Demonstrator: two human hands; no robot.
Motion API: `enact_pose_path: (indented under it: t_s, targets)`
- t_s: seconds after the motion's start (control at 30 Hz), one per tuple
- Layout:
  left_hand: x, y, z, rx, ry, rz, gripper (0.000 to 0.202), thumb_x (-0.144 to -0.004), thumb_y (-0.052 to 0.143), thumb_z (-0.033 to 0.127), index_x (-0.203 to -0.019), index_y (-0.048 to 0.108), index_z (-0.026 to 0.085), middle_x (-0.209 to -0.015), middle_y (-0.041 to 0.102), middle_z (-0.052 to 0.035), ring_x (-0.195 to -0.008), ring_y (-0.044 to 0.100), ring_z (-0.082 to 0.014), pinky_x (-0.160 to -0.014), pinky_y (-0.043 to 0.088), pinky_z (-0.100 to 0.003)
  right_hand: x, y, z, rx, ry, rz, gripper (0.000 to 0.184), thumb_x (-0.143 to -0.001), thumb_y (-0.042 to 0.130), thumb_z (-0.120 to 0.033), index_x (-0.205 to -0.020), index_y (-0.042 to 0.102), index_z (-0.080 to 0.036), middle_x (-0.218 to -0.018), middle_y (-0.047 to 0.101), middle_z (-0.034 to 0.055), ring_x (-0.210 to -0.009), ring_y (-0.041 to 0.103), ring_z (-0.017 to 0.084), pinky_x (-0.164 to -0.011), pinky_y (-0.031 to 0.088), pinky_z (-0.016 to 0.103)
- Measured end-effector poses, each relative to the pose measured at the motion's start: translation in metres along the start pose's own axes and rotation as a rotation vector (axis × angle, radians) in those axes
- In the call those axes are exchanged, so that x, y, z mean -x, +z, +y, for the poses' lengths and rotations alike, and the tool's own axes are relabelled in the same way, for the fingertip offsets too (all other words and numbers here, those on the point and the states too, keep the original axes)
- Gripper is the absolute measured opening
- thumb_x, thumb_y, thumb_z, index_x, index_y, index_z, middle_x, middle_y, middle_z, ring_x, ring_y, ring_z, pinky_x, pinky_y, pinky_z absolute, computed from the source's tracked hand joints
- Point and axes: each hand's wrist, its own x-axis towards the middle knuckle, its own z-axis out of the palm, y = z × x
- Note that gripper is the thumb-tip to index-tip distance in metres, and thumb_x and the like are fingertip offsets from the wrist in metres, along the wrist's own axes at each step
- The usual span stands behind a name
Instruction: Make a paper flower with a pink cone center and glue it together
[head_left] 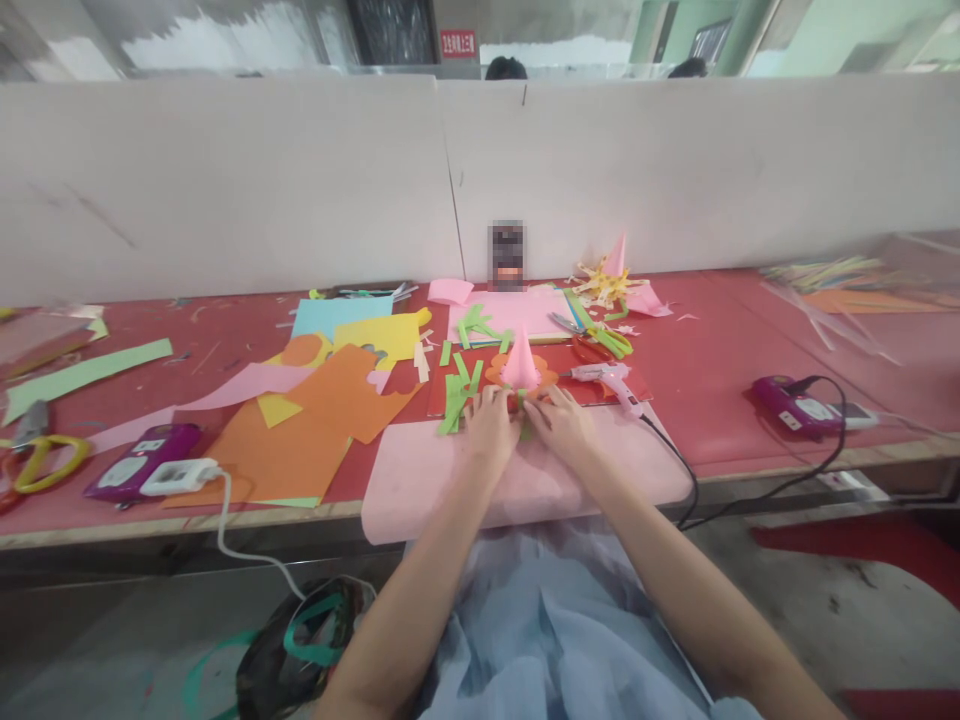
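Note:
My left hand (491, 425) and my right hand (561, 422) meet over a pink sheet (450, 480) at the table's front edge. Their fingers are curled together around the base of a small paper flower (520, 370), a pink cone standing on orange petals, with a green strip under the fingertips. Loose green paper strips (455, 395) lie just left of my left hand. A pink glue gun (611, 380) lies right beside my right hand, its black cord running off the table edge.
Orange, yellow, blue and pink paper sheets (315, 420) cover the red table (712, 360) to the left. Scissors (592, 335) and a pink pad lie behind the flower. Purple devices (139, 470) (795, 405) sit at both sides, yellow-handled scissors (41, 460) far left. A white partition (225, 180) stands behind.

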Motion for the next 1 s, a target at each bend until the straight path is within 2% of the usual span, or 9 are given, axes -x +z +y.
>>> enact_pose_path:
  t_s: [0.63, 0.87, 1.0]
  targets:
    - [0.0009, -0.0003, 0.0011, -0.026, 0.032, 0.021, 0.024, -0.078, 0.049, 0.026, -0.101, 0.053, 0.023, -0.109, 0.052, -0.0063, -0.103, 0.047, -0.0233, -0.086, 0.035, -0.037, -0.0028, 0.0009, -0.0038, 0.102, -0.013, -0.048, 0.041, -0.091, 0.026, -0.035, -0.092, 0.065, -0.023, -0.102, 0.054, 0.0072, -0.087, 0.046, 0.019, -0.068, 0.041, 0.026]
    - [0.0011, -0.0004, 0.0003, -0.036, 0.044, 0.02, 0.026, -0.077, 0.051, 0.025, -0.103, 0.052, 0.023, -0.109, 0.052, -0.0059, -0.103, 0.047, -0.0227, -0.085, 0.035, -0.037, -0.0023, -0.001, -0.0043, 0.107, -0.024, -0.069, 0.038, -0.091, 0.026, -0.034, -0.115, 0.054, -0.025, -0.103, 0.053, 0.0073, -0.089, 0.046, 0.019, -0.068, 0.04, 0.026]
    - [0.001, 0.0014, -0.0009, -0.047, 0.053, 0.036, 0.027, -0.077, 0.05, 0.026, -0.103, 0.052, 0.022, -0.108, 0.052, -0.0058, -0.102, 0.047, -0.0232, -0.085, 0.035, -0.037, -0.0017, 0.0052, -0.0047, 0.15, -0.025, -0.052, 0.039, -0.091, 0.024, -0.034, -0.111, 0.057, -0.023, -0.105, 0.053, 0.0072, -0.089, 0.045, 0.021, -0.068, 0.041, 0.028]
